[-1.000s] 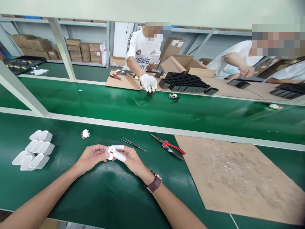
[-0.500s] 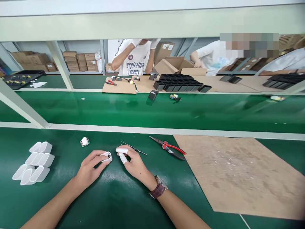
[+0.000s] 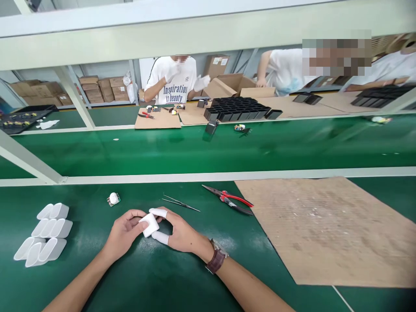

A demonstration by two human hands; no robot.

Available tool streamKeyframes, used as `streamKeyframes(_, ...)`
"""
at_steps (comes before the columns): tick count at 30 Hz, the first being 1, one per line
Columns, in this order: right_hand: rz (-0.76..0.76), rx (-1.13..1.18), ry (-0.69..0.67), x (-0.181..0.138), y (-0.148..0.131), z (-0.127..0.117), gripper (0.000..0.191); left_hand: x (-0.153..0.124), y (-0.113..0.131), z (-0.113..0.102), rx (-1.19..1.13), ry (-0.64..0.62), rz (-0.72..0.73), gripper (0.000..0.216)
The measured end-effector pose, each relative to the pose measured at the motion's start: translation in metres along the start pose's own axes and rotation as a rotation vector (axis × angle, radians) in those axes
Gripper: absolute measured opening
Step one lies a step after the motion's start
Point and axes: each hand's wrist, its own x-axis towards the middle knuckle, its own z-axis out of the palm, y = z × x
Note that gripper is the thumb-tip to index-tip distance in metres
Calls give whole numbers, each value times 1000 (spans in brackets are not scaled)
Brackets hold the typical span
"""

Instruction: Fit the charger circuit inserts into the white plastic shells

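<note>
A small white plastic housing is held just above the green table between both hands. My left hand grips it from the left, its thumb across the near face. From the right, my right hand pinches its edges between thumb and index finger, both in white finger cots. The housing's opening is turned out of sight. Beyond the hands lie tweezers and, further right, long-nose pliers with red and black handles. A small circuit board with a white dome sits up and left of my left hand.
Several white oval cups stand grouped at the left. A worn cardboard sheet covers the right side. Behind a white rail runs a green belt; co-workers sit beyond it near black cases.
The housing has been turned so a flat white face shows instead of its opening. My right hand has moved left and closed on it. The view has shifted slightly.
</note>
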Motion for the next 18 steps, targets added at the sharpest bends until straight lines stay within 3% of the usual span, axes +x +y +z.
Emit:
streamKeyframes(4,99,227,47,4,-2,-1,48,0,6,-4,14,-92,23,47)
streamKeyframes(8,218,355,69,8,-3,0,51,-1,7,-4,44,-98,-86,35)
streamKeyframes(18,253,302,51,7,2,-1,57,-2,4,3,-53,-24,-213,40)
